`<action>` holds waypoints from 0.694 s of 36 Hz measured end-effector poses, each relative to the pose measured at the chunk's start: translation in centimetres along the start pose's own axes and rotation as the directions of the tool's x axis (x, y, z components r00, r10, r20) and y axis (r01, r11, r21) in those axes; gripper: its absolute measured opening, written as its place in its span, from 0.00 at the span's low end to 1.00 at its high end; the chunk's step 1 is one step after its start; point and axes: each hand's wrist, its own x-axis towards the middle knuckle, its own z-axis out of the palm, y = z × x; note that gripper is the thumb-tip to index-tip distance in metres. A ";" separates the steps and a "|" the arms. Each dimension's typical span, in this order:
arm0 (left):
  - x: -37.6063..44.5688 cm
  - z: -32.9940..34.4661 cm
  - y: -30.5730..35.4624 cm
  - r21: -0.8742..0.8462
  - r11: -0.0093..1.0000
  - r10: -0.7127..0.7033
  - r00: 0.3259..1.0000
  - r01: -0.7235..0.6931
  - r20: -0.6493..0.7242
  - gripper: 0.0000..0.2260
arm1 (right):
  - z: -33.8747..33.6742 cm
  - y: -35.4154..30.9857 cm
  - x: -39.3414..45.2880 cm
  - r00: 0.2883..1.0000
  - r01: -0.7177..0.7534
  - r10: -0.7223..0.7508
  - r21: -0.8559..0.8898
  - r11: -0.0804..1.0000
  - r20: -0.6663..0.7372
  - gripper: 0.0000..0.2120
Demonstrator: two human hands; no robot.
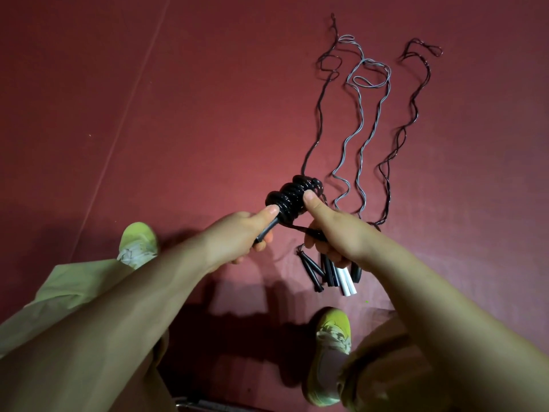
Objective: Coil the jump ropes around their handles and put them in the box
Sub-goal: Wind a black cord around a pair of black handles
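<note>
Gripping black handles [269, 230], the left hand [237, 233] steadies the coiled rope [292, 196]; the right hand [332, 224] pinches it.

Three jump ropes in sight — one black rope [292, 195] wound in a thick coil round its handles, up in the hands, its tail trailing off across the floor; one grey rope [361, 114] stretched out on the red floor [178, 114]; one dark rope [399, 138] laid out to its right. Two hands — left hand [243, 233], right hand [335, 230] — both on the coiled one. A cluster of handles [329, 272] lies below them, partly hidden; two white ones [346, 282] show. Two yellow-green shoes [138, 243].
</note>
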 end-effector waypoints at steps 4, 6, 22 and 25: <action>0.3 0.1 -0.3 0.166 0.985 0.051 0.997 -0.040 -0.061 0.21 | 0.2 0.2 0.2 0.999 -0.009 0.006 0.083 0.996 0.040 0.37; 0.4 0.0 -0.4 0.231 0.971 0.082 0.993 -0.061 -0.082 0.20 | 0.2 0.3 0.2 0.998 -0.027 0.017 0.148 0.989 0.066 0.36; -0.1 0.1 -0.3 0.032 0.982 0.186 0.982 -0.185 -0.025 0.15 | 0.6 -0.2 0.1 0.977 0.208 -0.171 0.417 0.885 -0.124 0.20; -0.3 0.2 -0.1 -0.130 0.971 0.211 0.976 -0.202 0.056 0.20 | 0.5 -0.1 0.1 0.956 0.293 -0.253 0.433 0.852 -0.147 0.20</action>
